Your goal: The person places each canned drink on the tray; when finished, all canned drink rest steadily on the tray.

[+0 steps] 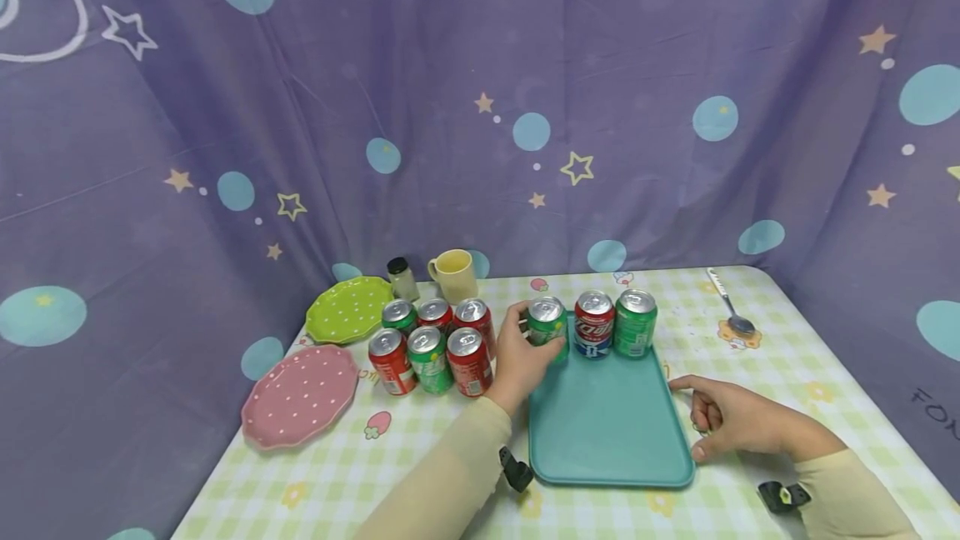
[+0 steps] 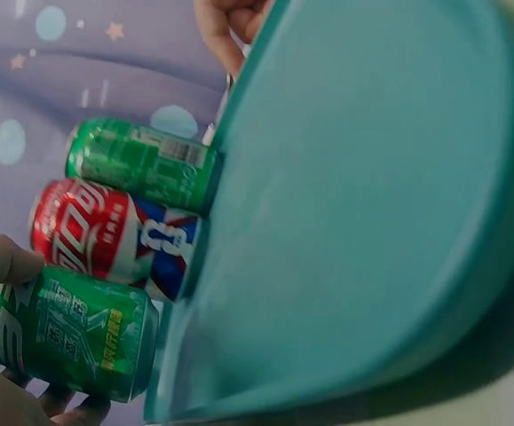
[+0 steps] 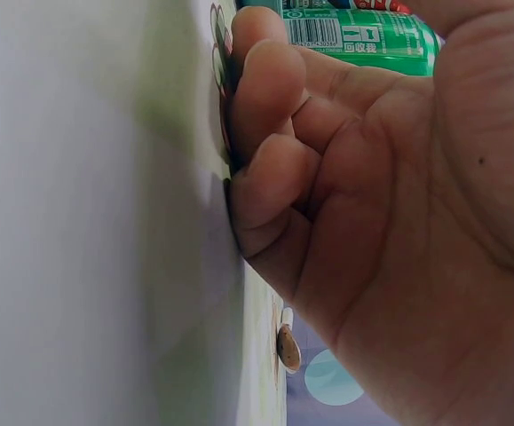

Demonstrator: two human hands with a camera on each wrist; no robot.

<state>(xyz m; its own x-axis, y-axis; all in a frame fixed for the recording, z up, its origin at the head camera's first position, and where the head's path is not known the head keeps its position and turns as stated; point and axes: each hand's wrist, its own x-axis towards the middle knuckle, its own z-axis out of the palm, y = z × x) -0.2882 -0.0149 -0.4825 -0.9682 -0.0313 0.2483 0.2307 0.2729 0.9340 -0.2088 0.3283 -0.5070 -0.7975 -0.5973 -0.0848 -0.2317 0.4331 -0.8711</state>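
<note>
My left hand (image 1: 521, 361) grips a green soda can (image 1: 547, 325) at the far left corner of the teal tray (image 1: 611, 432). Whether that can's base rests on the tray or hovers just over it, I cannot tell. Beside it, on the tray's far end, stand a red-and-blue cola can (image 1: 594, 327) and another green can (image 1: 635, 325), both upright. At the tray's right rim, my right hand (image 1: 742, 417) touches the edge with index finger and thumb; its other fingers are loosely bent, as the right wrist view shows, and hold nothing.
Left of the tray, several red and green cans (image 1: 429, 352) stand in two rows. Behind them are a yellow mug (image 1: 454, 275) and a black-lidded jar (image 1: 402, 280). A green plate (image 1: 348, 309) and pink plate (image 1: 300, 397) lie far left; a spoon (image 1: 738, 323) lies at back right.
</note>
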